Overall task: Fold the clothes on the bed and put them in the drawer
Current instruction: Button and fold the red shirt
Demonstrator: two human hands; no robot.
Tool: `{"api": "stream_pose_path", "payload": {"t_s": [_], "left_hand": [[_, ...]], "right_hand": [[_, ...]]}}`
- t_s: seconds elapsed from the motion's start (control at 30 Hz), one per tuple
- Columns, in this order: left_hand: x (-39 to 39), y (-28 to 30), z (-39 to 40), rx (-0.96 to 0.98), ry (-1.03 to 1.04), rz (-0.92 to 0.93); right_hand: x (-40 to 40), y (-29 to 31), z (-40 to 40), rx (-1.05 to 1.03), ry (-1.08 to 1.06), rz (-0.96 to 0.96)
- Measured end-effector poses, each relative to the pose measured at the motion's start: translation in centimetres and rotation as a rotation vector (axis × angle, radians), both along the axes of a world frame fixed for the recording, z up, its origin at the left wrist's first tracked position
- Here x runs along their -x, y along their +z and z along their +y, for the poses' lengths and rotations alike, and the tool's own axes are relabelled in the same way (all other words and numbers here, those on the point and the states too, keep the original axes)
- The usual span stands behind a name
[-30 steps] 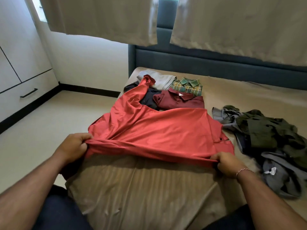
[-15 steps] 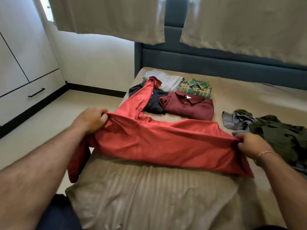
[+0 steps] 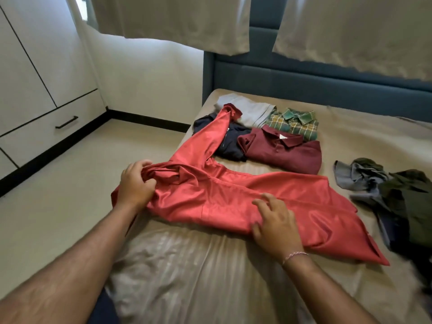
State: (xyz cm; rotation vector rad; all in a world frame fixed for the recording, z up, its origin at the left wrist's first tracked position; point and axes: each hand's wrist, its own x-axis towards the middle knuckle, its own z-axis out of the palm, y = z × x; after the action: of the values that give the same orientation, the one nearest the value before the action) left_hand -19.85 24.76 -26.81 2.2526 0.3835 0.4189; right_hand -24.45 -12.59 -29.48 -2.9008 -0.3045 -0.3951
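Four folded shirts (image 3: 278,141) lie beyond the red shirt (image 3: 245,197) — my left hand (image 3: 135,183) grips its bunched end, my right hand (image 3: 273,220) rests spread on it; the unfolded pile (image 3: 402,199) and the drawer (image 3: 51,129) are left.

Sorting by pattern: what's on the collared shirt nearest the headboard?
Green and yellow plaid, on the collared shirt; head view.

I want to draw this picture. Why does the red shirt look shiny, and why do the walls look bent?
Head view: daylight from under the pale curtains gives the shiny red fabric shirt bright streaks; the wide-angle lens curves the white cupboard lines; the right hand looks slightly smeared; the pile of dark green and grey clothes sits dim.
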Motion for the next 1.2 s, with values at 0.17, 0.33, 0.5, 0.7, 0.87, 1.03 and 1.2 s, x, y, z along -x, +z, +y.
{"api": "stream_pose_path", "payload": {"t_s": [0.17, 0.33, 0.5, 0.7, 0.87, 1.03, 1.2], "left_hand": [[0.9, -1.8, 2.8, -0.043, 0.23, 0.311], [2.0, 0.7, 3.9, -0.175, 0.198, 0.026], [3.6, 7.3, 0.1, -0.238, -0.031, -0.189], [2.8, 9.7, -8.0, 0.509, -0.677, 0.074], [1.8, 4.2, -7.9, 0.13, -0.515, -0.107], [2.5, -2.6, -6.5, -0.463, -0.517, 0.099], [2.2, -2.4, -8.2, -0.773, -0.249, -0.143]], "right_hand": [[-0.3, 1.1, 8.2, -0.281, 0.097, 0.105], [-0.6, 1.9, 14.1, -0.622, 0.152, 0.193], [0.8, 4.1, 17.7, -1.342, 0.302, 0.782], [2.0, 5.5, 16.3, -1.92, 0.345, 0.927], [0.4, 6.2, 6.7, -1.964, -0.17, 0.852], [0.9, 2.2, -1.4, -1.13, -0.551, 0.205], [4.8, 0.5, 1.8, -0.636, -0.298, 0.143]]}}
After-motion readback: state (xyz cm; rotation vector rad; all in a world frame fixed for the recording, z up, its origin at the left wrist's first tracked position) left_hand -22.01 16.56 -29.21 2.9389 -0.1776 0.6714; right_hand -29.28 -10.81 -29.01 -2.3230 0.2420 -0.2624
